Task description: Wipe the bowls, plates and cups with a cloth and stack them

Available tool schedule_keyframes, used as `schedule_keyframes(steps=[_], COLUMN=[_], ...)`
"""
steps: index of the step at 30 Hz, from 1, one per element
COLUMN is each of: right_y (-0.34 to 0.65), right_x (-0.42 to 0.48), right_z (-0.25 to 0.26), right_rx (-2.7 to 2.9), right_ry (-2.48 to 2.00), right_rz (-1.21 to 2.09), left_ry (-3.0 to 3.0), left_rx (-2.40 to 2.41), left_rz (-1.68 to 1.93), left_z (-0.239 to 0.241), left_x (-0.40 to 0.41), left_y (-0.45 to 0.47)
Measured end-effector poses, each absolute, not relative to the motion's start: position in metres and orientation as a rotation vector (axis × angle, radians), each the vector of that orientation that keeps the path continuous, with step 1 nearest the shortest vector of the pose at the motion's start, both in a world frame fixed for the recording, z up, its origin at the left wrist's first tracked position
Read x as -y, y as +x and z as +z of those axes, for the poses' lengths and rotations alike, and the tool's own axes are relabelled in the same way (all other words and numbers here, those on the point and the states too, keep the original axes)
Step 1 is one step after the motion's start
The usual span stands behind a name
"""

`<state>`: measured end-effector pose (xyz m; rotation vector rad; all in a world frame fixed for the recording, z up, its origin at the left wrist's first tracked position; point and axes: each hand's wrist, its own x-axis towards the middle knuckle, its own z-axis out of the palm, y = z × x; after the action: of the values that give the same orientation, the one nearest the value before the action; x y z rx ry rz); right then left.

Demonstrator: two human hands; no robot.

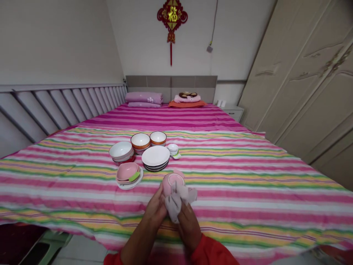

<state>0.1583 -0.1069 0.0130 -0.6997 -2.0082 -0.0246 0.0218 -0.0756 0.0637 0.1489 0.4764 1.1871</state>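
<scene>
A pink bowl (168, 181) is tilted with its ringed underside showing, and my left hand (157, 207) grips its left edge. My right hand (189, 221) is closed on a pale grey cloth (173, 207), which lies against the bowl's base and hides part of it. Left of my hands, pink bowls with a green tab (127, 171) are stacked on a white plate (138, 183). Just beyond the hands stands a stack of white plates (156, 156) with dark undersides.
Behind are stacked white bowls (121, 150), two orange-rimmed bowls (140, 140) (158, 137) and small white dishes (173, 148). All stand on a striped bedsheet (234, 184). A slatted rail (68, 105) runs along the left; a wardrobe (298, 73) stands right.
</scene>
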Motion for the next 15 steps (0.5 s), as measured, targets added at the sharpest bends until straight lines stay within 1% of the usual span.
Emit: schedule_keyframes(steps=[4, 9, 11, 13, 15], right_y=[0.164, 0.162, 0.163, 0.165, 0.165], right_x=[0.107, 0.094, 0.086, 0.079, 0.078], right_z=[0.026, 0.056, 0.064, 0.068, 0.068], right_rx=[1.831, 1.246, 1.133, 1.145, 1.284], right_ry=[-0.726, -0.845, -0.838, -0.866, -0.923], right_rz=[0.234, 0.913, 1.102, 1.106, 0.932], left_ry=[0.103, 0.123, 0.152, 0.191, 0.225], left_rx=[-0.494, -0.508, -0.522, -0.523, -0.513], left_rz=[1.307, 1.356, 1.372, 1.384, 1.405], left_z=[0.078, 0.082, 0.082, 0.082, 0.081], left_x=[0.078, 0.089, 0.093, 0.094, 0.094], left_y=[0.026, 0.032, 0.033, 0.035, 0.038])
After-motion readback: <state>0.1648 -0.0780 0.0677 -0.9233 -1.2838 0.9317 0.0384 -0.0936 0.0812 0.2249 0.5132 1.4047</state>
